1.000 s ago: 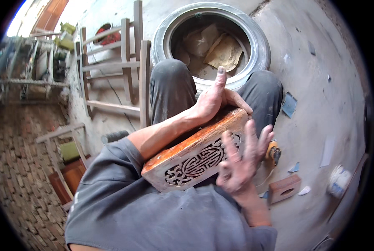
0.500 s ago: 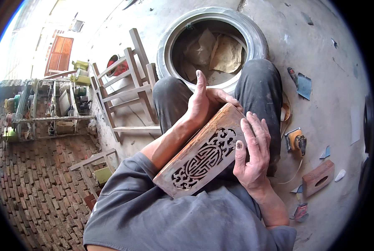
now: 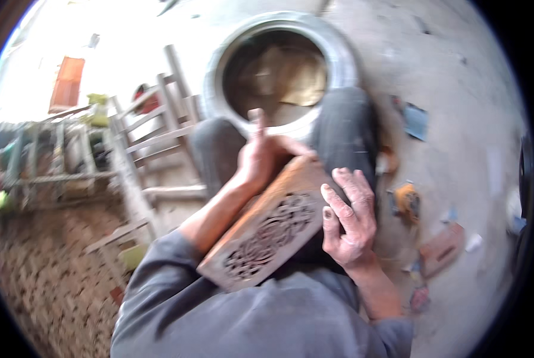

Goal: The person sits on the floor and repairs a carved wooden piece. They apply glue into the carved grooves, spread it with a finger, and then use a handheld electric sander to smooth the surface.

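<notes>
The left hand (image 3: 258, 158) reaches round the far corner, thumb raised, its grip too hidden to tell, and the right hand (image 3: 353, 230) spreads loosely by the right edge of a wooden block (image 3: 271, 240) — pierced with curling fretwork, slanted over the lap — before a smooth, round grey tire (image 3: 340, 59).

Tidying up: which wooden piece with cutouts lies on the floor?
The reddish block with one oval hole; the fretwork panel is held in the left hand.
</notes>
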`<action>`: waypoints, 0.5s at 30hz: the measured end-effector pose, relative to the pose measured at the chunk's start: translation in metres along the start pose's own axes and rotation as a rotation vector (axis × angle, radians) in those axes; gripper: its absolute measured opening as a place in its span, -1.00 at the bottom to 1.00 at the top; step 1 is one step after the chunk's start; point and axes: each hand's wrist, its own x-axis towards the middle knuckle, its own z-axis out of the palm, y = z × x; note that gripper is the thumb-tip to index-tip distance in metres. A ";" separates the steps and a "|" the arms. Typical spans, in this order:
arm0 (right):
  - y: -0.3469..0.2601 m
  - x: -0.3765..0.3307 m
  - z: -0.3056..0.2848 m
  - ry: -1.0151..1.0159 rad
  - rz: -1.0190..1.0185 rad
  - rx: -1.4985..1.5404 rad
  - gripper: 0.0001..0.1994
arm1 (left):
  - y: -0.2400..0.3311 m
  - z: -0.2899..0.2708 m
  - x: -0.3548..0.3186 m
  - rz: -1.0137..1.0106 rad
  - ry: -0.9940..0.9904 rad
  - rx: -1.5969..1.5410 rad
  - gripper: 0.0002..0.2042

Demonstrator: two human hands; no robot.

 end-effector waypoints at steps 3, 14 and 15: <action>0.045 -0.010 -0.020 0.286 0.134 -0.005 -0.82 | 0.009 0.012 -0.019 0.004 -0.041 -0.158 0.13; 0.293 -0.151 0.004 -0.279 0.579 -0.350 -0.38 | 0.028 0.035 -0.027 -0.088 0.053 0.046 0.20; 0.301 -0.157 0.007 -0.310 0.545 -0.389 -0.34 | 0.030 0.040 -0.025 -0.106 0.095 0.059 0.20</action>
